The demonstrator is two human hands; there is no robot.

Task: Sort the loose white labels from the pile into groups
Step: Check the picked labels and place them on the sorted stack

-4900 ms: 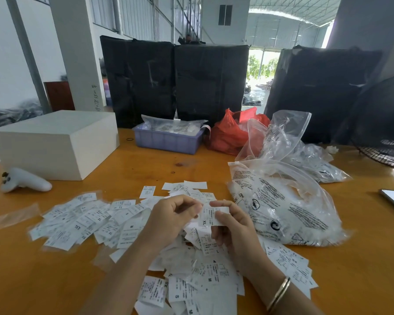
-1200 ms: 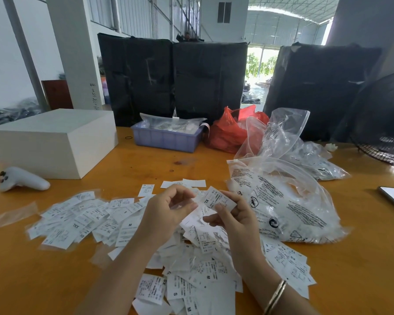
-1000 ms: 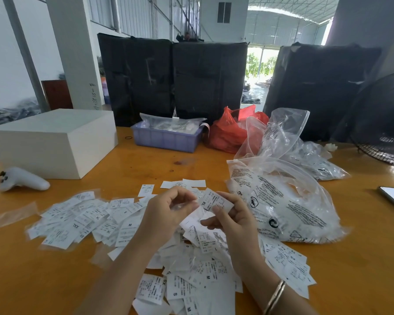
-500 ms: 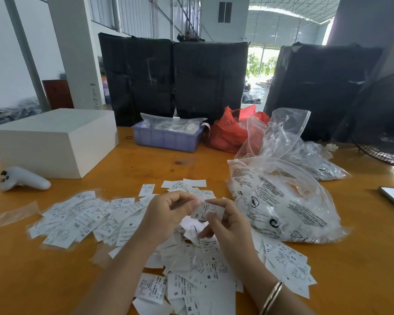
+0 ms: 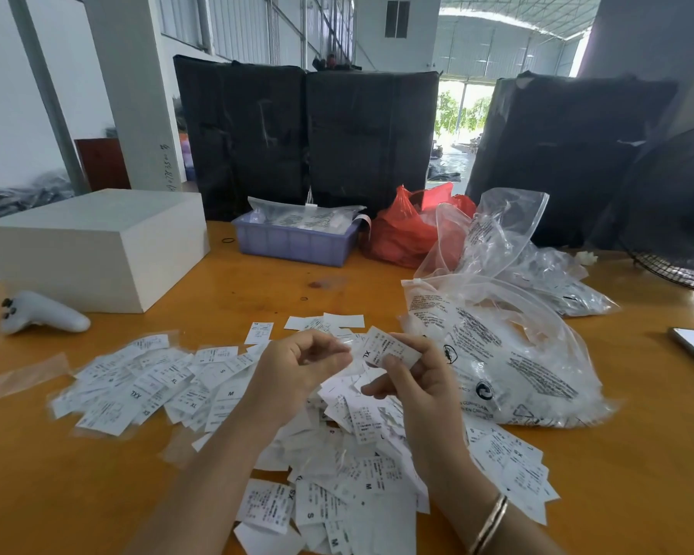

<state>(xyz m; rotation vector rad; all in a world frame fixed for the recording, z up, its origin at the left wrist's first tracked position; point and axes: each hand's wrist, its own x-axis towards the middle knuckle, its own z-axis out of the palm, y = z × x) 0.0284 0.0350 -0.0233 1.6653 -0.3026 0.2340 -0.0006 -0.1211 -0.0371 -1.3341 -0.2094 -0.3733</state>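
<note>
We pinch one label (image 5: 391, 348) in the right hand (image 5: 417, 378); left hand (image 5: 297, 368) fingers curl together, contents unclear. Risk: it slips back into the pile (image 5: 353, 446), being thin

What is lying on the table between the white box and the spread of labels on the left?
In the head view, a white handheld controller lies between the white box and the left spread of labels, on otherwise bare table.

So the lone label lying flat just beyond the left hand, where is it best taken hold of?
Probably by its near short edge, coming from above and the person's side. The label lies flat on the table, apart from the pile, so there is no raised edge to pinch; a fingertip of the left hand would likely have to slide or lift that edge first.
</note>
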